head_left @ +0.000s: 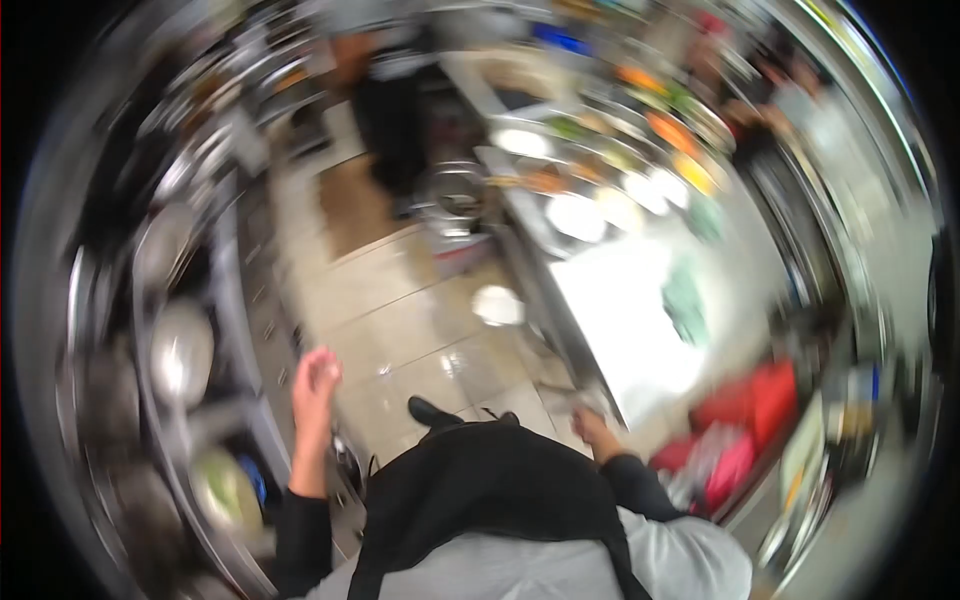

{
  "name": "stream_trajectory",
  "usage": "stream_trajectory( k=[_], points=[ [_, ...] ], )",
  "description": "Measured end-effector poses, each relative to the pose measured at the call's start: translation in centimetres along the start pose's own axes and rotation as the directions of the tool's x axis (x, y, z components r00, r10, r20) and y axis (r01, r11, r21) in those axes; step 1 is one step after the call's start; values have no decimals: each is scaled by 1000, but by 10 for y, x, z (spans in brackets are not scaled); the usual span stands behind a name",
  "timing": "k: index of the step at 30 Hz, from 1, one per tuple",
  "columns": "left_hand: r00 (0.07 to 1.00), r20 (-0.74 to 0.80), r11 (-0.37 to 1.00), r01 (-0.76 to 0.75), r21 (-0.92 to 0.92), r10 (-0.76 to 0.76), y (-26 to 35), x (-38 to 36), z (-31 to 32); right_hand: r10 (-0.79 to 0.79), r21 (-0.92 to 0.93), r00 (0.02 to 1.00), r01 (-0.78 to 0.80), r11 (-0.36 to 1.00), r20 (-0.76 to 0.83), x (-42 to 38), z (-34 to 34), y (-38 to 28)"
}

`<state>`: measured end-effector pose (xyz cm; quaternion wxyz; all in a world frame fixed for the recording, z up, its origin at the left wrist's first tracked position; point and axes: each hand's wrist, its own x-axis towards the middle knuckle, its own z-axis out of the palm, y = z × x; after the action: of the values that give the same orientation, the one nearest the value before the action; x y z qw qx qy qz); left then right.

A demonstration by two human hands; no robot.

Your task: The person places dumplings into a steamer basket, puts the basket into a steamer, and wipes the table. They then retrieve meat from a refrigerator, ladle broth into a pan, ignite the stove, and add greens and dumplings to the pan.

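My left hand [316, 378] is raised over the tiled floor, beside the stove counter on the left, with its fingers curled in and blurred. What it holds, if anything, is too small to name. On the other side, my right hand [590, 424] hangs by the near corner of the white worktop [620, 310], smeared by motion. A green cloth [685, 300] lies on that worktop. Between the hands is the black apron [490, 480] on my body.
Pans [182, 352] line the left counter. A co-worker in dark trousers [390, 130] stands ahead in the aisle, near a metal pot [457, 195]. A round white object [497, 306] is low beside the worktop. Red bags [750, 405] lie at the right. Bowls [576, 217] fill the worktop's far end.
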<state>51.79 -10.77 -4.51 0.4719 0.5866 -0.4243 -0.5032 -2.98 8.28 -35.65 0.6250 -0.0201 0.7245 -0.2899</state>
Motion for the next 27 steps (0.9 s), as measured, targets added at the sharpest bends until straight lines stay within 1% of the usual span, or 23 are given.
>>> stream_trajectory(
  k=[1, 2, 3, 4, 5, 6, 7, 8, 9, 10, 11, 13, 14, 15, 16, 18, 19, 20, 21, 23, 24, 26, 27],
  points=[
    [987, 159, 999, 35, 17, -38, -15, 7, 43, 6, 101, 995, 4, 995, -99, 4, -1, 3],
    [962, 263, 997, 68, 42, -76, -22, 4, 85, -41, 113, 992, 54, 992, -118, -28, 2, -14],
    [944, 322, 996, 53, 68, -72, -14, -3, 118, -95, 89, 988, 106, 990, -118, -73, 9, -29],
    [872, 481, 995, 55, 79, -86, -8, -11, 153, -86, 139, 987, 105, 985, -135, -72, 5, -13],
    [778, 620, 995, 59, 82, -97, -4, -15, 183, -208, 18, 967, 213, 977, -150, -69, -2, 2],
    [754, 650, 995, 51, 85, -94, -1, -19, 212, -329, -115, 931, 314, 943, -156, -68, -15, 16],
    [633, 767, 994, 38, 105, -105, 0, -22, 236, -445, -133, 865, 425, 895, -233, -68, -19, 41],
    [495, 862, 993, 19, 113, -108, 2, -23, 250, -428, -91, 845, 423, 902, -320, -76, -17, 69],
    [451, 880, 986, 8, 165, -151, 3, -25, 268, -275, 166, 902, 343, 925, -333, -100, -25, 89],
    [393, 908, 983, -50, 179, -146, 4, -26, 286, -135, 434, 901, 325, 840, -413, -112, -29, 127],
    [354, 925, 975, -112, 191, -141, 4, -28, 301, -8, 605, 914, 275, 747, -406, -90, -44, 198],
    [201, 970, 984, -84, 155, -135, -5, -27, 328, 253, 779, 891, 157, 607, -378, -153, -56, 274],
    [136, 979, 974, -148, 172, -152, 4, -26, 342, 377, 851, 856, 127, 509, -354, -186, -61, 310],
    [62, 982, 959, -212, 187, -177, 14, -22, 354, 465, 882, 809, 130, 453, -358, -213, -60, 328],
    [70, 981, 958, -215, 190, -178, 14, -19, 361, 525, 895, 763, 156, 417, -377, -238, -55, 336],
    [-84, 979, 960, -227, 162, -186, 8, -2, 384, 621, 899, 654, 253, 358, -431, -280, -43, 347],
    [-107, 979, 954, -267, 138, -172, 5, 5, 391, 660, 885, 589, 323, 336, -466, -299, -38, 349],
    [-130, 978, 954, -273, 125, -165, 7, 11, 394, 688, 855, 519, 402, 327, -507, -320, -31, 344],
    [-119, 978, 947, -292, 132, -173, 9, 16, 394, 710, 818, 449, 476, 323, -542, -342, -22, 337],
    [-90, 980, 930, -340, 138, -178, 3, 25, 393, 746, 699, 279, 635, 329, -605, -388, -6, 321],
    [-122, 978, 931, -346, 119, -171, -1, 30, 390, 758, 626, 188, 701, 342, -624, -411, 3, 314],
    [-109, 976, 911, -392, 131, -188, -12, 40, 376, 774, 476, 13, 794, 377, -634, -458, 24, 304],
    [-138, 976, 924, -368, 110, -171, -20, 46, 370, 775, 397, -76, 825, 403, -628, -483, 36, 300]
  ],
)
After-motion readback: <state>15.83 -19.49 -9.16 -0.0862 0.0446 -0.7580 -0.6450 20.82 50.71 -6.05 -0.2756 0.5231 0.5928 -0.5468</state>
